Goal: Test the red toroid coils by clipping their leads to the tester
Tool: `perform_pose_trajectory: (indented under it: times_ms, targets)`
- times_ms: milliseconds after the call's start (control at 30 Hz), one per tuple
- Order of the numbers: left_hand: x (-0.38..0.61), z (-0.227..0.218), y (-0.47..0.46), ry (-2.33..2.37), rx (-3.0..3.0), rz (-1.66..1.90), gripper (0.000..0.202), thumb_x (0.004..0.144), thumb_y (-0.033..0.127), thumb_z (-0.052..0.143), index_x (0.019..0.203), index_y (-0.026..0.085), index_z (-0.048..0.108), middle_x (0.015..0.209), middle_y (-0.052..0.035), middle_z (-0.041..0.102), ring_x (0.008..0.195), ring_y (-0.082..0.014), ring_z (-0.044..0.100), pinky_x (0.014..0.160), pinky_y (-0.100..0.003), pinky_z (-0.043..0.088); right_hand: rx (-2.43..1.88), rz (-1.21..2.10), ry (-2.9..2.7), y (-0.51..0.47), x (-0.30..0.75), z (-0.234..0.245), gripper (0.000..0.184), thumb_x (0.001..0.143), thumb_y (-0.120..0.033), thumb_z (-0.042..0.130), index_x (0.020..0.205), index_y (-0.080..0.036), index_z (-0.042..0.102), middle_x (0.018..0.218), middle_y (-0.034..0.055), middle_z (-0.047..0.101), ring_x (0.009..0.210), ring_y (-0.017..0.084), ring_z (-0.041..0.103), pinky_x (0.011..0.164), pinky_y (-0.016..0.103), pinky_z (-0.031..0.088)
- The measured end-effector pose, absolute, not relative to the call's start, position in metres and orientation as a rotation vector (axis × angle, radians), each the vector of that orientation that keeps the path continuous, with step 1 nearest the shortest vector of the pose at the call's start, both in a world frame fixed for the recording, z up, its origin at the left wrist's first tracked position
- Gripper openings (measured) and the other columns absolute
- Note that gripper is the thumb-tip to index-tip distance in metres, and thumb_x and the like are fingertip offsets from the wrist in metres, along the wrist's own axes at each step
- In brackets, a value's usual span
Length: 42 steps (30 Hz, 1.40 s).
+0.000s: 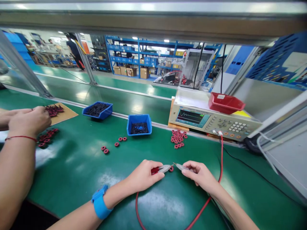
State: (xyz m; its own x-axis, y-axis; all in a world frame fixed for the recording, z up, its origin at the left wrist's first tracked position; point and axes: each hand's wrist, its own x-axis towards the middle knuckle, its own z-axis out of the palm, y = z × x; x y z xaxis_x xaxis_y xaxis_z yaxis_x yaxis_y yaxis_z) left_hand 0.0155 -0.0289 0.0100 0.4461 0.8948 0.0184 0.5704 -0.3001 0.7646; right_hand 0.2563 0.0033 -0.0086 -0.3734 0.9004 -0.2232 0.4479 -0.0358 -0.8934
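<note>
My left hand [146, 174], with a blue band on its wrist, is closed around a red-handled test clip [161, 169]. At the clip's jaws is a small red and black wound ring coil [171, 168]; whether they bite its wire lead is too small to tell. In my right hand [200, 174] is a grey test probe [181, 167], its thin tip pointing left toward the coil, close to it. A red cable [203, 207] loops below my hands and runs up to the tester [216, 119], whose screen shows a decaying wave.
Beyond my hands lies a cluster of ring coils [177, 138]; several more coils [116, 144] lie to the left. Two blue bins [144, 133] [109, 111] hold dark small parts. A co-worker's hands [28, 119] work at far left beside brown cardboard [68, 115]. A red bin [225, 103] sits on the tester.
</note>
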Motion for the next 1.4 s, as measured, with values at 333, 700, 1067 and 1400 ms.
perform_pose_trajectory:
  times_ms: [333, 700, 1067, 1400]
  targets:
    - [0.015, 0.013, -0.028, 1.205, 1.965, 0.589, 0.019, 0.082, 0.028, 0.047, 0.079, 0.016, 0.062, 0.06, 0.0051, 0.042, 0.057, -0.0106, 0.036, 0.053, -0.021, 0.024, -1.432, 1.227, -1.915, 0.009, 0.269, -0.01, 0.03, 0.073, -0.045, 0.058, 0.082, -0.017, 0.062, 0.062, -0.0026, 0.048, 0.05, 0.009, 0.038, 0.043, 0.021, 0.033]
    - [0.015, 0.01, -0.028, 1.221, 1.946, 0.58, 0.019, 0.081, 0.029, 0.047, 0.075, 0.016, 0.06, 0.06, 0.0051, 0.041, 0.058, -0.0106, 0.035, 0.053, -0.021, 0.025, -1.441, 0.841, -2.264, -0.008, 0.251, 0.003, 0.01, 0.071, -0.029, 0.061, 0.077, -0.023, 0.066, 0.079, 0.0006, 0.058, 0.071, 0.015, 0.054, 0.066, 0.026, 0.039]
    - [0.017, 0.012, -0.03, 1.234, 1.949, 0.601, 0.019, 0.081, 0.03, 0.047, 0.075, 0.016, 0.059, 0.062, 0.0044, 0.047, 0.058, -0.0114, 0.039, 0.054, -0.02, 0.028, -1.432, 0.784, -2.271, -0.009, 0.249, 0.001, 0.009, 0.07, -0.029, 0.06, 0.076, -0.024, 0.065, 0.079, 0.0001, 0.059, 0.07, 0.015, 0.054, 0.065, 0.025, 0.039]
    - [-0.033, 0.017, -0.054, 1.711, 2.026, 0.631, 0.028, 0.085, 0.033, 0.042, 0.103, 0.019, 0.059, 0.08, -0.0034, 0.064, 0.069, -0.0184, 0.055, 0.065, -0.027, 0.037, -1.647, 0.613, -2.053, 0.013, 0.257, -0.012, 0.023, 0.077, -0.039, 0.051, 0.074, -0.02, 0.063, 0.071, 0.0016, 0.061, 0.068, 0.017, 0.055, 0.061, 0.027, 0.037]
